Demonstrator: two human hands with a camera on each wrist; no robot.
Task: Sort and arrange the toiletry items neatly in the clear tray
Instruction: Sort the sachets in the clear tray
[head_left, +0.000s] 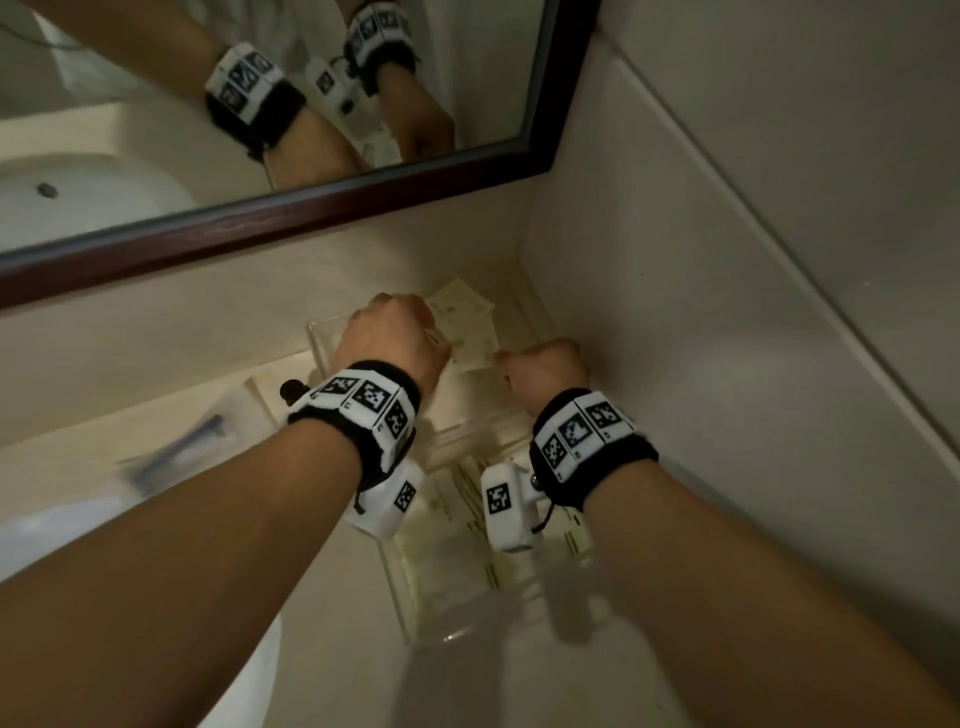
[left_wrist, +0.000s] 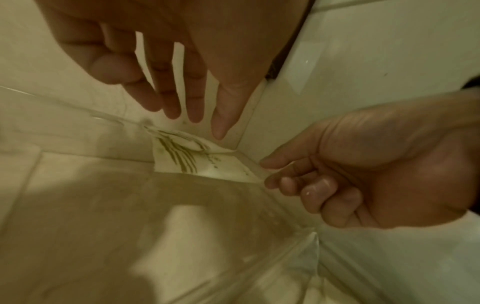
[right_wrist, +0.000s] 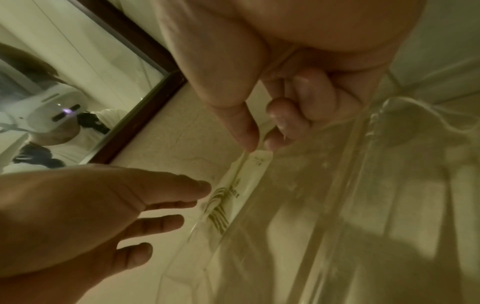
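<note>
A clear tray (head_left: 318, 345) with compartments stands in the counter's corner against the wall. Cream packets with green print (head_left: 467, 325) lie in its far compartment, and more packets (head_left: 457, 514) lie in the near one. My left hand (head_left: 395, 338) hovers over the far packet (left_wrist: 187, 160) with fingers straight and spread (left_wrist: 187, 115), holding nothing. My right hand (head_left: 540, 364) has its fingers curled, thumb and forefinger (right_wrist: 257, 148) pinching the packet's corner (right_wrist: 259, 160) beside the tray wall (left_wrist: 259, 172). The left hand (right_wrist: 168, 216) reaches toward the same packet.
A dark-framed mirror (head_left: 311, 208) hangs above the counter. A white sink basin (head_left: 78, 192) sits at the far left. A blue-handled item in a clear wrapper (head_left: 176, 452) lies left of the tray. White wall tiles (head_left: 727, 260) close off the right side.
</note>
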